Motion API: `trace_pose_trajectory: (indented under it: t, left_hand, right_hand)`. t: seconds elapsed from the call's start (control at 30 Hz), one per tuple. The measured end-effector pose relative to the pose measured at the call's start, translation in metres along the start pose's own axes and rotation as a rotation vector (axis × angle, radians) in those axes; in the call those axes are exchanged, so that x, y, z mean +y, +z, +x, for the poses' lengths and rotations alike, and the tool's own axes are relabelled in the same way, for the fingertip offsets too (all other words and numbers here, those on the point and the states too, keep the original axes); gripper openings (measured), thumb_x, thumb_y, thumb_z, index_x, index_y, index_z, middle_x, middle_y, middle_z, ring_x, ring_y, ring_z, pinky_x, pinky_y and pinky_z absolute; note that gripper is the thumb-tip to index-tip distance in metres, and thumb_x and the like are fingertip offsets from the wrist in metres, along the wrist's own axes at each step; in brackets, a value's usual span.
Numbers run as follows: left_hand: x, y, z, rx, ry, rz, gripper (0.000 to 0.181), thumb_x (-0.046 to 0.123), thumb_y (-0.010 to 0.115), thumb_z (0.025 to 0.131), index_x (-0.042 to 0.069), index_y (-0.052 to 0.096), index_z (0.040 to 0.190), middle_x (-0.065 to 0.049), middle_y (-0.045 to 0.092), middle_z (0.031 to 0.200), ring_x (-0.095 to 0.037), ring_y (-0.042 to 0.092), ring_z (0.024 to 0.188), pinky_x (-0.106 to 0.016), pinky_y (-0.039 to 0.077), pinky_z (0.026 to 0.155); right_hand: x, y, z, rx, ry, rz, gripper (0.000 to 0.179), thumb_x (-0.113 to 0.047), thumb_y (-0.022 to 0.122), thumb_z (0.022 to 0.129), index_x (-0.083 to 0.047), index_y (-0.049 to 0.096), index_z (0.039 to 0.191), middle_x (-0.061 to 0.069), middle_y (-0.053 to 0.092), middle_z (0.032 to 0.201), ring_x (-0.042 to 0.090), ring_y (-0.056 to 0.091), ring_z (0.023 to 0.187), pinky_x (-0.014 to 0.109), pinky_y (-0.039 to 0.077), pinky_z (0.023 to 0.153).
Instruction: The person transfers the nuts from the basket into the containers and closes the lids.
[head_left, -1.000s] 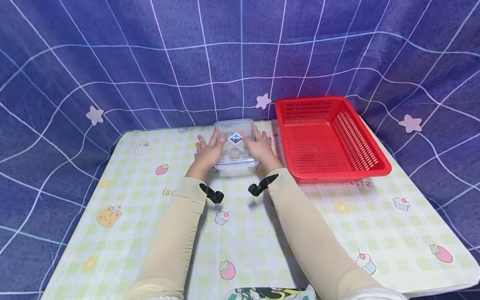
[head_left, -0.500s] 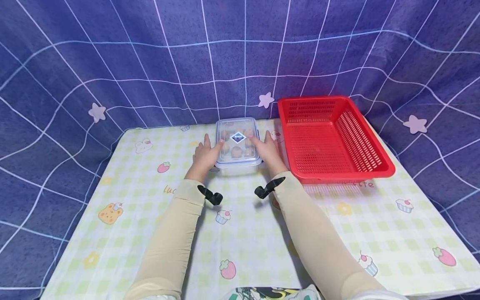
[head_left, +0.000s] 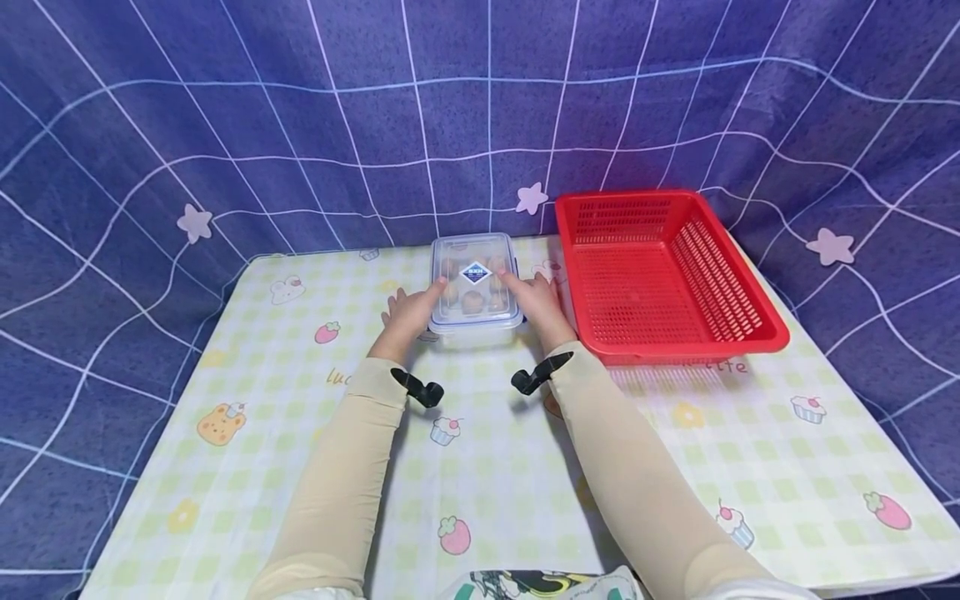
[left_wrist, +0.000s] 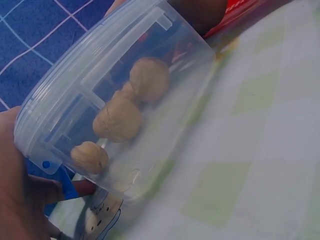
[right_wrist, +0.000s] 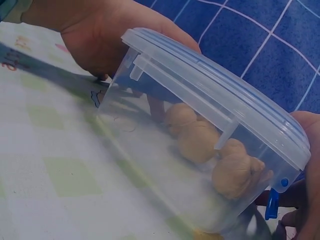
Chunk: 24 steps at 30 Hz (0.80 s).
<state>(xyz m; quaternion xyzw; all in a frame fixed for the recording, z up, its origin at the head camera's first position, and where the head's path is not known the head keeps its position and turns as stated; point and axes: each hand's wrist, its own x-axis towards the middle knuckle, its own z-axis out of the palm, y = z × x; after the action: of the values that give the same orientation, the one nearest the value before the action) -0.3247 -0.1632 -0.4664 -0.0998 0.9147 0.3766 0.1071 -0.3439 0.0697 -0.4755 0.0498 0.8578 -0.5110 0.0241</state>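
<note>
A clear lidded food container [head_left: 474, 321] with a blue-edged lid and blue diamond label stands on the table by the curtain. Round light-brown things that look like walnuts [left_wrist: 117, 120] lie inside. My left hand [head_left: 410, 321] holds its left side, thumb on the lid edge and fingers down by the wall. On the opposite side, my right hand [head_left: 540, 308] holds it likewise. A blue latch [left_wrist: 67, 184] hangs down beside the left fingers. Another blue latch [right_wrist: 271, 204] hangs by the right fingers. Parts of both hands' fingers are hidden.
A red slatted plastic basket [head_left: 641, 292] stands just right of the container. The table is covered by a checked cloth [head_left: 262, 500] with printed cakes and strawberries. A blue curtain [head_left: 337, 125] with white lines and stars hangs behind the table.
Both hands have slid outward from over the lid to the container's sides, and their fingers have dropped lower there. The basket stays in place; the head view has shifted slightly.
</note>
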Motion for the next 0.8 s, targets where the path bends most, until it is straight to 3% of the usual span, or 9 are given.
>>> trace_pose_trajectory:
  t: [0.13, 0.23, 0.37, 0.5, 0.7, 0.8]
  left_hand:
    - [-0.001, -0.001, 0.0, 0.041, 0.029, -0.013, 0.099, 0.08, 0.026, 0.092, 0.004, 0.042, 0.153, -0.028, 0.003, 0.166, -0.044, -0.009, 0.153, -0.064, -0.008, 0.119]
    - [0.0, -0.001, -0.003, 0.065, 0.036, -0.005, 0.098, 0.079, 0.028, 0.093, 0.002, 0.045, 0.151, -0.027, 0.011, 0.166, -0.043, -0.001, 0.154, -0.064, -0.005, 0.12]
    - [0.001, 0.0, -0.003, 0.124, 0.039, 0.032, 0.096, 0.078, 0.032, 0.092, 0.002, 0.05, 0.147, -0.026, 0.033, 0.158, -0.043, 0.018, 0.15, -0.067, 0.004, 0.118]
    - [0.005, -0.001, -0.005, 0.192, 0.052, 0.049, 0.091, 0.078, 0.038, 0.091, 0.002, 0.054, 0.141, -0.023, 0.049, 0.145, -0.043, 0.028, 0.144, -0.07, 0.008, 0.116]
    - [0.01, -0.003, -0.012, 0.227, 0.051, 0.093, 0.089, 0.076, 0.04, 0.093, 0.004, 0.051, 0.143, -0.023, 0.05, 0.145, -0.043, 0.031, 0.143, -0.072, 0.006, 0.116]
    - [0.011, -0.003, -0.013, 0.231, 0.06, 0.111, 0.087, 0.074, 0.039, 0.095, 0.004, 0.048, 0.147, -0.024, 0.046, 0.15, -0.045, 0.025, 0.147, -0.073, 0.003, 0.115]
  right_hand:
    - [-0.001, -0.001, 0.0, 0.019, 0.011, 0.056, 0.091, -0.061, 0.058, 0.092, 0.009, 0.044, 0.147, 0.023, 0.031, 0.161, 0.039, 0.013, 0.153, 0.046, 0.017, 0.124]
    - [-0.002, -0.002, -0.001, 0.025, 0.01, 0.077, 0.089, -0.059, 0.061, 0.091, 0.011, 0.047, 0.144, 0.026, 0.035, 0.158, 0.039, 0.025, 0.149, 0.045, 0.025, 0.122]
    - [-0.003, -0.004, -0.003, 0.01, 0.009, 0.117, 0.086, -0.058, 0.063, 0.091, 0.011, 0.05, 0.141, 0.028, 0.047, 0.148, 0.038, 0.046, 0.135, 0.045, 0.038, 0.114]
    - [-0.005, -0.006, -0.005, 0.002, 0.015, 0.148, 0.086, -0.057, 0.065, 0.091, 0.01, 0.048, 0.143, 0.027, 0.052, 0.143, 0.036, 0.052, 0.131, 0.046, 0.04, 0.113]
    - [-0.009, -0.006, -0.008, 0.028, -0.001, 0.138, 0.081, -0.053, 0.066, 0.093, 0.009, 0.048, 0.142, 0.027, 0.054, 0.141, 0.036, 0.052, 0.131, 0.045, 0.039, 0.113]
    - [-0.011, -0.004, -0.01, 0.04, -0.023, 0.15, 0.071, -0.048, 0.066, 0.094, 0.007, 0.054, 0.137, 0.026, 0.059, 0.135, 0.036, 0.057, 0.124, 0.045, 0.043, 0.11]
